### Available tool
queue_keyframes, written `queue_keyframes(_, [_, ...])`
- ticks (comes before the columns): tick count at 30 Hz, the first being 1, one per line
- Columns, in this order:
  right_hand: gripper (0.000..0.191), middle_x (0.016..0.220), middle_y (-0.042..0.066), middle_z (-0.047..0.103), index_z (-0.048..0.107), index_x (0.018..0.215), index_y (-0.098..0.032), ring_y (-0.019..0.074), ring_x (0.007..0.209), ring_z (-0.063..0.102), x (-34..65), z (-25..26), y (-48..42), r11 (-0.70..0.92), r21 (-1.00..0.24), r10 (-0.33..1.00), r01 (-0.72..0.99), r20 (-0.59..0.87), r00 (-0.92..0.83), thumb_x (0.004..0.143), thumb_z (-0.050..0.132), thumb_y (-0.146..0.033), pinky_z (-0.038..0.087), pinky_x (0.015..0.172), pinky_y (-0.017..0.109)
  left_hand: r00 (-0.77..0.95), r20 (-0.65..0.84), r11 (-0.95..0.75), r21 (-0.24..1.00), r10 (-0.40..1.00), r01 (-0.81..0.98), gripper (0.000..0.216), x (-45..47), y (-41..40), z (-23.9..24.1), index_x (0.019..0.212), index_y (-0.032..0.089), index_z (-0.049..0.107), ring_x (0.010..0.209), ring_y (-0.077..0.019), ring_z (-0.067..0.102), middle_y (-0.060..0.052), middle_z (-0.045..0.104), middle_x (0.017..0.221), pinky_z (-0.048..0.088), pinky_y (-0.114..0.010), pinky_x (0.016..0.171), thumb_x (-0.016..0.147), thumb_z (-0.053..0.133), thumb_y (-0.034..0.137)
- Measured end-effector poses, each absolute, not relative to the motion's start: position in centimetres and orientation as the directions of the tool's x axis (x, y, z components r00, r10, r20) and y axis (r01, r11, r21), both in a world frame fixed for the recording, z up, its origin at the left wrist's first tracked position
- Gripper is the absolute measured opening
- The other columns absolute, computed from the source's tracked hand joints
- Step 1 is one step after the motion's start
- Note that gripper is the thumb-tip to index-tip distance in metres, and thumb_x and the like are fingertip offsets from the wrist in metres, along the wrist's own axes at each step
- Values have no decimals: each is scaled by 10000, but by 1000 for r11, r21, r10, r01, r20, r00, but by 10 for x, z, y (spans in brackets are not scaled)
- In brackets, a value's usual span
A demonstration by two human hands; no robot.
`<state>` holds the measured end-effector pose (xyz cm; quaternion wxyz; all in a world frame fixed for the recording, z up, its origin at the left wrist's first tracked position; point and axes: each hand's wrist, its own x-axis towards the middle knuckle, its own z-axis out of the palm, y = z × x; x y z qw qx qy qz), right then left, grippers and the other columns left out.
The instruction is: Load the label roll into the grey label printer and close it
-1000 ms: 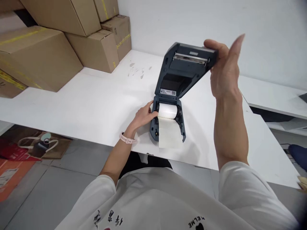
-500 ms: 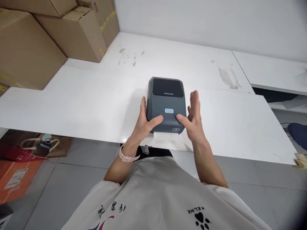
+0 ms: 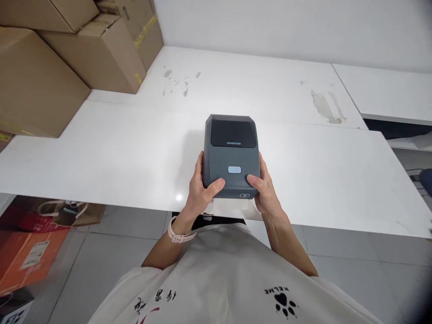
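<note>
A dark grey label printer (image 3: 232, 157) with a black window on its top and a pale oblong button is at the near part of the white table. My left hand (image 3: 201, 189) grips its left side, thumb lying on the top face. On the opposite side my right hand (image 3: 265, 189) holds it the same way, its other fingers wrapped along the side wall. A strip of white label paper (image 3: 231, 204) sticks out beneath the printer's near edge. Whether the printer's underside touches the table cannot be made out.
Cardboard boxes (image 3: 91, 54) are stacked on the table's (image 3: 135, 157) far left. Peeled patches mark its surface. A lower shelf (image 3: 411, 139) lies beyond the right side. On the floor at left stand an orange box (image 3: 33, 256) and a paper bag (image 3: 91, 213).
My right hand, whose fingers were spread away from the printer, has closed onto its right side. The printer appears slightly turned and lower in the view.
</note>
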<state>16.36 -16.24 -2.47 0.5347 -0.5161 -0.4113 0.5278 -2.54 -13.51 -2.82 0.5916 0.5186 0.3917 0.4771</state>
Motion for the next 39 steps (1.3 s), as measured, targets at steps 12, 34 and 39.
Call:
queue_keyframes(12, [860, 1666, 23, 408, 331, 1595, -389, 345, 1512, 436, 153, -37, -165, -7, -988, 981, -152, -36, 189, 842, 666, -637, 419, 1220, 592, 108, -189, 184, 981, 976, 55, 413, -43, -212, -52, 854, 196, 655, 714, -156, 634, -29, 687, 758, 481, -287, 630, 903, 651, 606])
queue_keyframes(34, [413, 1270, 16, 763, 591, 1329, -338, 306, 1216, 687, 141, -8, -182, 403, -325, 831, 855, 521, -194, 964, 595, -531, 102, 1272, 585, 235, -249, 286, 949, 939, -135, 394, -40, -194, -37, 632, 180, 603, 443, -46, 461, 33, 636, 590, 341, -225, 476, 845, 755, 475])
queue_keyframes(39, [394, 1357, 33, 729, 597, 1306, -339, 313, 1245, 669, 139, -13, -190, 409, -380, 821, 829, 549, -153, 957, 618, -519, 129, 1267, 616, 148, -200, 210, 976, 968, -54, 460, -41, -200, -37, 617, 188, 581, 471, -68, 411, 49, 528, 539, 337, -244, 498, 872, 705, 551])
